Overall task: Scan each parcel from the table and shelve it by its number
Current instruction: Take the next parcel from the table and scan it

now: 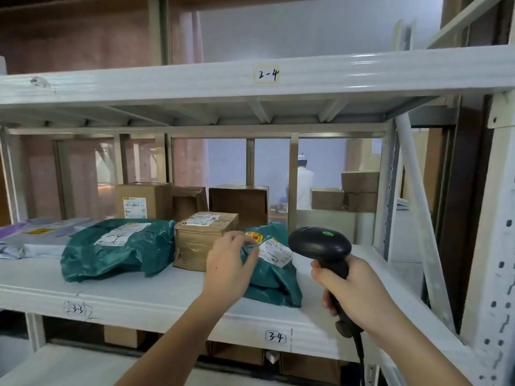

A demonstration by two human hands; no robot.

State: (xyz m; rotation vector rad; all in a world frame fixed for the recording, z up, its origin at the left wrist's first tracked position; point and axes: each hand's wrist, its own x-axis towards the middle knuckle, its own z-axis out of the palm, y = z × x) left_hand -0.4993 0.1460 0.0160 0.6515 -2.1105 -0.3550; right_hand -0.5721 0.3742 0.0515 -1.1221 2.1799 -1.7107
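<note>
While left hand (230,267) rests relaxed fingers on green parcel (274,270), right hand (355,291) grips scanner (320,245).

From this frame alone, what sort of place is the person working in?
Probably a parcel depot or storeroom: metal shelving with handwritten bay labels, labelled parcels such as a green mailer bag, and a barcode scanner in the right hand.

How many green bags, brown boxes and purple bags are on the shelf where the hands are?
Green bags: 2
Brown boxes: 4
Purple bags: cannot count exactly, a flat pile at the left
Total clearly seen: 6, plus the pile
</note>
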